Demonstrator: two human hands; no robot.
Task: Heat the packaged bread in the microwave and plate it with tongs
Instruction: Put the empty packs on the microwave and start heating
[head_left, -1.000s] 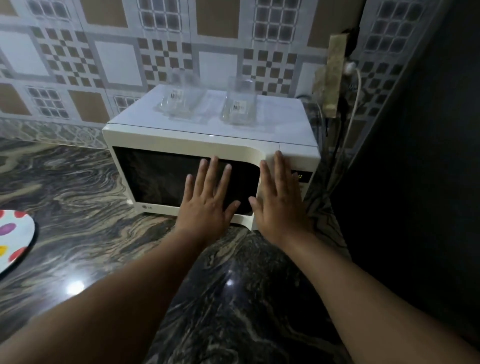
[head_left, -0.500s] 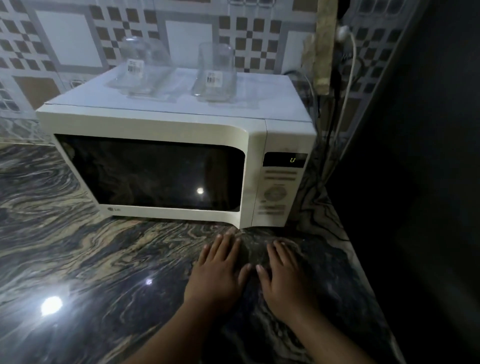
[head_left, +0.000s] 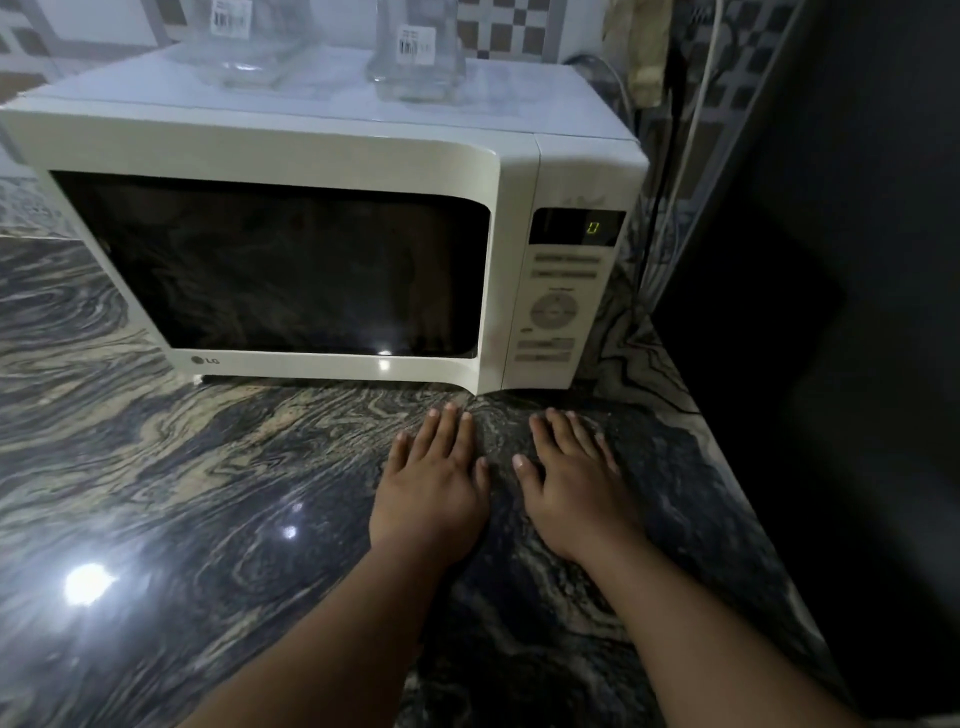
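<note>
A white microwave (head_left: 322, 150) stands on the dark marbled counter (head_left: 182, 493), its door closed and its window dark. The control panel (head_left: 558, 306) on its right side shows a lit digit. My left hand (head_left: 431, 483) lies flat on the counter just in front of the door's lower right corner, fingers straight. Beside it, a little to the right, my right hand (head_left: 571, 488) rests flat the same way, below the control panel. Both hands hold nothing. No bread, plate or tongs are in view.
Two clear glass containers (head_left: 249, 47) (head_left: 415, 57) with barcode labels stand on top of the microwave. Cables (head_left: 685, 130) hang down at its right rear. A dark wall or cabinet side (head_left: 831, 312) bounds the counter on the right. Tiled wall behind.
Both hands came off the microwave's front and dropped flat onto the counter. The view has moved closer and lower; the spotted plate at the left is out of frame.
</note>
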